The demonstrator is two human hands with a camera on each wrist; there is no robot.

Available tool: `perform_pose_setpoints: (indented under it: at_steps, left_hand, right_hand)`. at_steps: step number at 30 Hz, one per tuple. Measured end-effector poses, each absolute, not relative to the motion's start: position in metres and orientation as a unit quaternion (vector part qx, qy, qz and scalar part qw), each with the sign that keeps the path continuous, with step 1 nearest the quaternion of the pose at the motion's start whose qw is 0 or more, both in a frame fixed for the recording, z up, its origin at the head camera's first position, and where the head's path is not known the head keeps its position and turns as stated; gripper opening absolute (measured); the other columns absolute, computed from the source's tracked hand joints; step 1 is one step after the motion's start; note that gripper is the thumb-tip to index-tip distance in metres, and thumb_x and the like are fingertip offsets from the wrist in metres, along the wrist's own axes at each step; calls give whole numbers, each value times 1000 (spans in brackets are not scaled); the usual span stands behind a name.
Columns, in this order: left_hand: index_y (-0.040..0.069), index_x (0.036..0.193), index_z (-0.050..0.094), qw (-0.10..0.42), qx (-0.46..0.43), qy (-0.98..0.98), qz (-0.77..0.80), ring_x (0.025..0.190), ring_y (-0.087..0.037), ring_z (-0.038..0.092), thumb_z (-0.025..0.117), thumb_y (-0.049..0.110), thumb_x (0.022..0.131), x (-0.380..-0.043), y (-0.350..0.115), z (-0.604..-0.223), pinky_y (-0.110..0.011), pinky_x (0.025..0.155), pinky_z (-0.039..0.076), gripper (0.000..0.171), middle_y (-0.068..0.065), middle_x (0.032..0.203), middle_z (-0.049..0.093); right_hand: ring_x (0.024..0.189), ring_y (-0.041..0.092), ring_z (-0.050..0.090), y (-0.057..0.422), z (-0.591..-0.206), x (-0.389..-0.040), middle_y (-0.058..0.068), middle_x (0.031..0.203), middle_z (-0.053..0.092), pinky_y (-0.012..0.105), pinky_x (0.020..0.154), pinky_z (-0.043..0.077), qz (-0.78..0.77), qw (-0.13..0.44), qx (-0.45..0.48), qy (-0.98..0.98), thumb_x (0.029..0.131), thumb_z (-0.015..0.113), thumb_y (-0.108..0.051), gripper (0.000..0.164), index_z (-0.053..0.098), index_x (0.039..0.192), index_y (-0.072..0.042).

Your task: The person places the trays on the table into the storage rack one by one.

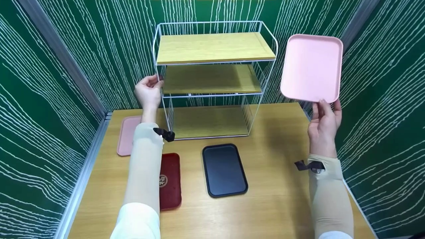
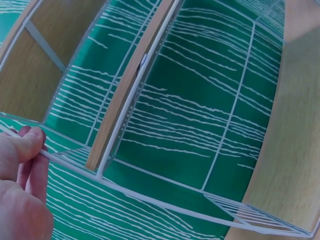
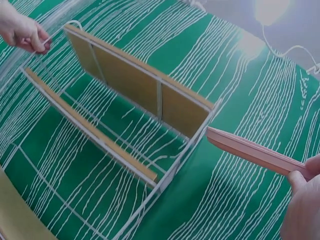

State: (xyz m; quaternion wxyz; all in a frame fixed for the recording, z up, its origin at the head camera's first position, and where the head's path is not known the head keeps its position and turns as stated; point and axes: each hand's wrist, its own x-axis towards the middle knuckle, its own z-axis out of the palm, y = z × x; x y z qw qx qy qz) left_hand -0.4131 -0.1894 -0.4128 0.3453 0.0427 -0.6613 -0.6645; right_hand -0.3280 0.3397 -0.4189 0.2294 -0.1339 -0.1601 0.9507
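Observation:
My right hand (image 1: 322, 127) holds a pink tray (image 1: 312, 68) by its lower edge, raised to the right of the white wire shelf rack (image 1: 212, 95). Thumb on the front, fingers behind, the tray faces me; in the right wrist view the tray (image 3: 255, 151) appears edge-on. On the other side, my left hand (image 1: 148, 93) pinches the rack's left upright wire, level with the middle shelf. The left wrist view shows that hand (image 2: 22, 175) with thumb and fingers round the white wire. The rack has three wooden shelves, with nothing lying on them.
A second pink tray (image 1: 127, 136) lies on the wooden table (image 1: 272, 199) at the left, partly behind my left arm. A dark red tray (image 1: 171, 189) with a round emblem is half covered by that sleeve. A black tray (image 1: 225, 171) lies in front of the rack. Green walls (image 1: 391, 99) stand around.

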Motion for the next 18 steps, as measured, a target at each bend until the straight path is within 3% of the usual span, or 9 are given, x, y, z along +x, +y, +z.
perform_pose_setpoints:
  at_steps: [11,18]
  left_hand:
    - [-6,112,77,331,47,-672,-661,97,-21,76,78,-13,90,-413,-190,-411,-27,92,62,23,-18,109,79]
    - [-7,113,77,323,54,-667,-669,100,-22,76,78,-12,91,-413,-191,-413,-27,93,62,23,-15,110,80]
  right_hand:
    - [99,29,78,321,-390,-328,17,124,74,32,80,64,962,212,-80,-152,92,69,21,55,62,134,-14]
    - [91,31,79,306,-373,-326,21,113,74,35,78,65,970,191,-42,-144,94,64,22,48,63,131,-8]
